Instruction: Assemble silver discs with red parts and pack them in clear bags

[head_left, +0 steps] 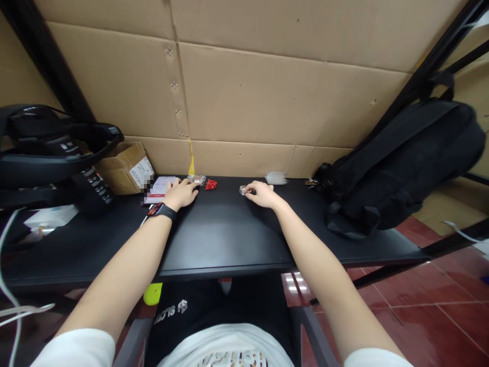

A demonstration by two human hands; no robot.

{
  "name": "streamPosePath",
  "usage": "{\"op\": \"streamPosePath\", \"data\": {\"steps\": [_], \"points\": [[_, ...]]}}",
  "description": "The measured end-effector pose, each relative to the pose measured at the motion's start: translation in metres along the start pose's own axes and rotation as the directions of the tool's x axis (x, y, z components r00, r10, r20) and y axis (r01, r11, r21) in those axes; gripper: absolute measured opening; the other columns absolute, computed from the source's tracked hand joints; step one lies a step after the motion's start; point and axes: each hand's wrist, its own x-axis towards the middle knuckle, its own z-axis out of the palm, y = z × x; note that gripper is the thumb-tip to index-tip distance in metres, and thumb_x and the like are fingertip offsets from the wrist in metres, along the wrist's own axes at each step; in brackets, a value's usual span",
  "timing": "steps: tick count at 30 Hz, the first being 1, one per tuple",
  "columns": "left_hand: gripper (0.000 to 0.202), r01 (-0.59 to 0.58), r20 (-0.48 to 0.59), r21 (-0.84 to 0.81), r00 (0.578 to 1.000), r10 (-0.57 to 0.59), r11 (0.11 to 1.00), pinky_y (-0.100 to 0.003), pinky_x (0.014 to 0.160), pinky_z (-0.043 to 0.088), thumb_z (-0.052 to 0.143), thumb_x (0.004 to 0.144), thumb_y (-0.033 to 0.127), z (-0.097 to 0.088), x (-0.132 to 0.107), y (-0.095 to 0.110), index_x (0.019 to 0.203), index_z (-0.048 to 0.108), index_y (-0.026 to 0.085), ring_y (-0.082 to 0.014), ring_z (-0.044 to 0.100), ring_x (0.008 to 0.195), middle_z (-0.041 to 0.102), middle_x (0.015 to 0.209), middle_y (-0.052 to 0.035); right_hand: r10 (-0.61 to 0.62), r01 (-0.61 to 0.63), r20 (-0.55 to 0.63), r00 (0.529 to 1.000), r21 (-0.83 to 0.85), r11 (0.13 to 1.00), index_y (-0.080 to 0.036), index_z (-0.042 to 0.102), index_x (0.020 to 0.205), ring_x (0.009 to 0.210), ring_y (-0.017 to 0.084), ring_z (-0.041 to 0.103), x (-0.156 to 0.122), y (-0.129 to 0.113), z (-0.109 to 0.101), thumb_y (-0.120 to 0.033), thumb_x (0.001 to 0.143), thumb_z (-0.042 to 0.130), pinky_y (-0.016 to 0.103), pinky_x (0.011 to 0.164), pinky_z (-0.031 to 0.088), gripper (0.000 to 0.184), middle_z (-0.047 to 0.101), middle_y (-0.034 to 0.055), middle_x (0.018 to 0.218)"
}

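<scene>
My left hand (pixel 182 193), with a smartwatch (pixel 156 209) on the wrist, lies palm down near the back of the black table (pixel 225 229). Its fingers are stretched out, and the fingertips reach a small clear plastic bag (pixel 197 180). Beside that bag is a little heap of small red pieces (pixel 211 184), too small to name. My right hand (pixel 261 194) has its thumb and fingers closed at a small round silvery object (pixel 242 190) standing on the table. The fingers partly cover that object.
A phone or tablet with a lit screen (pixel 160 188) lies left of my left hand. Farther left are a cardboard box (pixel 124 168) and a black bottle (pixel 89 186). Clear plastic pieces (pixel 276 178) lie behind my right hand; a black backpack (pixel 405 158) stands at the right.
</scene>
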Motion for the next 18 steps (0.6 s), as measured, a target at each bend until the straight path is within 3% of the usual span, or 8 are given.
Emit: {"op": "streamPosePath", "data": {"steps": [4, 9, 14, 18], "points": [[0.055, -0.019, -0.103, -0.022, 0.995, 0.017, 1.000, -0.062, 0.104, 0.035, 0.033, 0.102, 0.048, 0.011, 0.009, 0.003, 0.151, 0.052, 0.033, -0.0450, 0.043, 0.135, 0.049, 0.157, -0.0133, -0.008, 0.008, -0.012, 1.000, -0.030, 1.000, -0.030, 0.073, 0.117, 0.124, 0.033, 0.057, 0.002, 0.003, 0.004, -0.025, 0.090, 0.068, 0.051, 0.098, 0.043, 0.027, 0.066, 0.0099, 0.129], [0.053, -0.124, -0.257, -0.065, 0.961, 0.104, 0.990, -0.057, 0.105, 0.036, 0.034, 0.104, 0.041, 0.014, 0.010, 0.013, 0.153, 0.047, 0.027, -0.0395, 0.044, 0.136, 0.051, 0.155, -0.0140, 0.007, -0.006, 0.006, 1.000, -0.073, 0.997, -0.029, 0.056, 0.144, 0.136, 0.036, 0.050, 0.005, 0.009, 0.013, -0.029, 0.091, 0.067, 0.056, 0.103, 0.043, 0.054, 0.053, 0.0127, 0.153], [0.038, -0.231, -0.326, -0.057, 0.924, 0.201, 0.971, -0.048, 0.101, 0.039, 0.040, 0.103, 0.030, 0.013, 0.008, 0.026, 0.135, 0.061, 0.027, -0.0321, 0.049, 0.133, 0.062, 0.144, -0.0090, 0.028, -0.025, 0.036, 0.999, -0.080, 0.996, -0.028, 0.061, 0.135, 0.129, 0.033, 0.056, 0.011, 0.012, 0.021, -0.031, 0.097, 0.058, 0.052, 0.100, 0.043, 0.038, 0.062, 0.0104, 0.143], [0.020, -0.169, -0.356, -0.086, 0.926, 0.128, 0.982, -0.046, 0.099, 0.040, 0.054, 0.098, 0.032, 0.013, 0.009, 0.031, 0.108, 0.071, 0.025, -0.0323, 0.055, 0.125, 0.070, 0.127, -0.0092, 0.031, -0.031, 0.000, 1.000, -0.067, 0.997, -0.026, 0.063, 0.131, 0.125, 0.031, 0.059, 0.016, 0.015, 0.025, -0.030, 0.098, 0.057, 0.046, 0.096, 0.044, 0.034, 0.067, 0.0101, 0.134]]}}
